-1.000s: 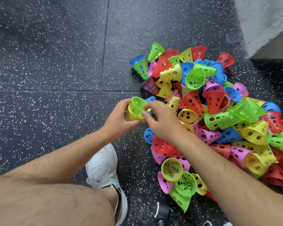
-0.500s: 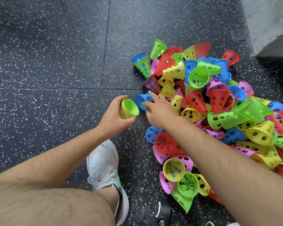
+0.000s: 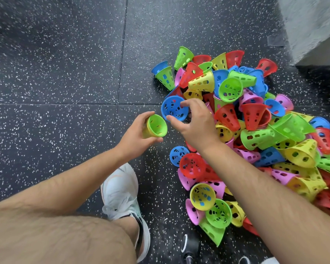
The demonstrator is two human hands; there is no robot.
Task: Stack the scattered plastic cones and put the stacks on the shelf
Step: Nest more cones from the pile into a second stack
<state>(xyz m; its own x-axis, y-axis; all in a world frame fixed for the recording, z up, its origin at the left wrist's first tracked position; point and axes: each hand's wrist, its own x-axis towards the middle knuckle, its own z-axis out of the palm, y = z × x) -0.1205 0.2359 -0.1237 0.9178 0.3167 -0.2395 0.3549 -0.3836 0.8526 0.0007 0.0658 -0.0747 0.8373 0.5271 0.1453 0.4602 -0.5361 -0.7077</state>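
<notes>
A person's right hand (image 3: pixel 196 126) pinches a blue cone (image 3: pixel 172 109) by its rim, just beside the stack (image 3: pixel 156 126) clamped in the left hand (image 3: pixel 134 139), whose fingers (image 3: pixel 152 140) hold its open mouth tilted toward the cone.

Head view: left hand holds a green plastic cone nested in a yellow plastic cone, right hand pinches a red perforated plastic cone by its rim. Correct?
Not quite: the head view shows the right hand pinching a blue perforated plastic cone by its rim, not red. The left hand does hold the green plastic cone nested in the yellow plastic cone.
</notes>
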